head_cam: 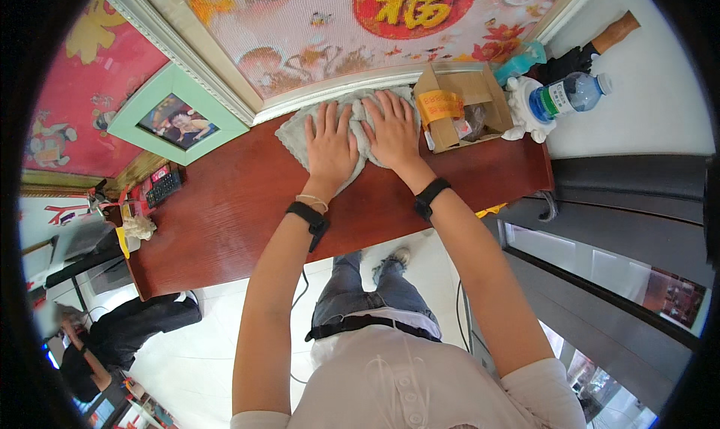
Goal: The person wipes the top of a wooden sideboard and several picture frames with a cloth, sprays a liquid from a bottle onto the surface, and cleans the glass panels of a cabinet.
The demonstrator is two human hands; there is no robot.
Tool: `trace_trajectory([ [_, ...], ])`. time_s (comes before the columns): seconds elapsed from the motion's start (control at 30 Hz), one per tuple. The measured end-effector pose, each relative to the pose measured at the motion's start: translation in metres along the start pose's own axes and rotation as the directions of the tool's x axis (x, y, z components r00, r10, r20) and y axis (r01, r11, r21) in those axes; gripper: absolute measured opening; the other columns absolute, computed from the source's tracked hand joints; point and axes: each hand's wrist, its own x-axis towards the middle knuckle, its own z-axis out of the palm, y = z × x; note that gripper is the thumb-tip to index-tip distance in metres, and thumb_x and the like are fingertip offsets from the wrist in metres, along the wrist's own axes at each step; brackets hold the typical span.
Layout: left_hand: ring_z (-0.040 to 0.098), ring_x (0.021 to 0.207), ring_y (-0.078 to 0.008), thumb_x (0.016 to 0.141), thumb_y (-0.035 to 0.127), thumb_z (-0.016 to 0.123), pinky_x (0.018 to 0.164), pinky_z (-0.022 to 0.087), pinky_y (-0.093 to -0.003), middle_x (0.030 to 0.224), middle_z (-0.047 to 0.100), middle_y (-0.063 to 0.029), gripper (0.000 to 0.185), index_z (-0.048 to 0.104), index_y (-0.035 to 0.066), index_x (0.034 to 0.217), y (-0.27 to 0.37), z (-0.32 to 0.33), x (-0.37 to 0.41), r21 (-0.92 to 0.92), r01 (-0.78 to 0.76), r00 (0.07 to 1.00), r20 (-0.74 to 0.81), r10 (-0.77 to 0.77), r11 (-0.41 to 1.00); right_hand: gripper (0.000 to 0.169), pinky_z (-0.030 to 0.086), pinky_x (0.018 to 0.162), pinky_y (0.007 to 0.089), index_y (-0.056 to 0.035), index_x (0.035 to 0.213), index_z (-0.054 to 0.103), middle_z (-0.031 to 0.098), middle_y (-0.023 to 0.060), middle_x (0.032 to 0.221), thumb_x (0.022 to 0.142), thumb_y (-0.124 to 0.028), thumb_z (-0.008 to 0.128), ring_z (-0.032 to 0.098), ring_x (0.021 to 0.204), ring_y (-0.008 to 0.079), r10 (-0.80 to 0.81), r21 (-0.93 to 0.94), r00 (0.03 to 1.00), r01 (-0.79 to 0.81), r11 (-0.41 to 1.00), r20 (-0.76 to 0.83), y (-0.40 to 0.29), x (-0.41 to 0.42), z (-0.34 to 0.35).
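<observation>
A grey cloth (292,131) lies spread on the reddish-brown wooden tabletop (236,204), against the lower edge of a large framed picture (309,46). My left hand (332,142) rests palm down on the cloth's left part, fingers slightly apart. Beside it, my right hand (394,131) presses flat on the right part, its fingers pointing towards the frame. Both palms are hidden, and neither hand visibly grips the cloth. Just right of the cloth stands an open cardboard box (495,103) with an orange band and small wrapped things inside.
A green photo frame (126,119) leans at the left, near a black remote control (163,190). At the right, a plastic bottle (568,97) lies tilted on a white figurine (526,119). Dark furniture (619,204) stands right of the table. Another person (140,322) is at lower left.
</observation>
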Motion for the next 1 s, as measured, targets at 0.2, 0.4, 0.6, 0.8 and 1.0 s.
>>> trace_trajectory([
  [0.2, 0.031, 0.141, -0.0338, 0.093, 0.023, 0.045, 0.114, 0.02, -0.0544, 0.147, 0.04, -0.0159, 0.052, 0.043, 0.011, 0.143, 0.001, -0.001, -0.001, -0.013, 0.008, 1.0, -0.02, -0.008, 1.0, 0.041, 0.027, 0.112, 0.0465, -0.0101, 0.129, 0.055, 0.049, 0.0138, 0.136, 0.093, -0.03, 0.058, 0.04, 0.132, 0.0305, -0.015, -0.008, 1.0, 0.015, 1.0, -0.024, 0.0, -0.001, -0.001],
  [0.4, 0.03, 0.142, -0.0327, 0.093, 0.023, 0.045, 0.115, 0.02, -0.0541, 0.149, 0.04, -0.0137, 0.052, 0.043, 0.012, 0.144, 0.004, 0.004, -0.006, -0.009, 0.032, 0.997, -0.07, -0.033, 0.999, 0.044, 0.025, 0.113, 0.047, -0.0113, 0.133, 0.054, 0.049, 0.014, 0.139, 0.095, -0.033, 0.054, 0.039, 0.134, 0.0303, 0.015, -0.052, 0.999, -0.017, 0.999, -0.048, -0.004, -0.007, 0.003],
  [0.6, 0.025, 0.146, -0.0314, 0.093, 0.024, 0.046, 0.116, 0.018, -0.0536, 0.154, 0.034, -0.0131, 0.054, 0.041, 0.014, 0.146, 0.026, -0.004, -0.064, 0.062, 0.076, 0.997, -0.026, -0.075, 0.995, 0.05, 0.02, 0.116, 0.0486, -0.0144, 0.142, 0.048, 0.041, 0.0153, 0.15, 0.098, -0.038, 0.048, 0.032, 0.142, 0.0304, 0.074, -0.074, 0.996, -0.077, 0.994, -0.042, -0.029, -0.072, -0.004],
  [0.8, 0.025, 0.146, -0.0323, 0.094, 0.026, 0.045, 0.117, 0.017, -0.0534, 0.155, 0.032, -0.0135, 0.055, 0.04, 0.014, 0.147, 0.054, -0.015, -0.128, 0.108, 0.078, 0.997, -0.034, -0.074, 0.991, 0.048, 0.019, 0.117, 0.0487, -0.0131, 0.14, 0.051, 0.042, 0.017, 0.149, 0.097, -0.034, 0.05, 0.032, 0.141, 0.0318, 0.068, 0.056, 0.996, -0.065, 0.996, -0.064, -0.049, -0.133, -0.032],
  [1.0, 0.025, 0.145, -0.0337, 0.094, 0.026, 0.045, 0.116, 0.016, -0.0542, 0.155, 0.032, -0.0141, 0.056, 0.04, 0.014, 0.147, 0.08, -0.02, -0.175, 0.148, 0.102, 0.994, -0.047, -0.096, 0.984, 0.048, 0.019, 0.117, 0.0485, -0.0118, 0.138, 0.052, 0.043, 0.0161, 0.148, 0.096, -0.033, 0.051, 0.033, 0.141, 0.0311, -0.011, 0.076, 0.999, 0.014, 0.997, -0.046, -0.052, -0.178, -0.052],
])
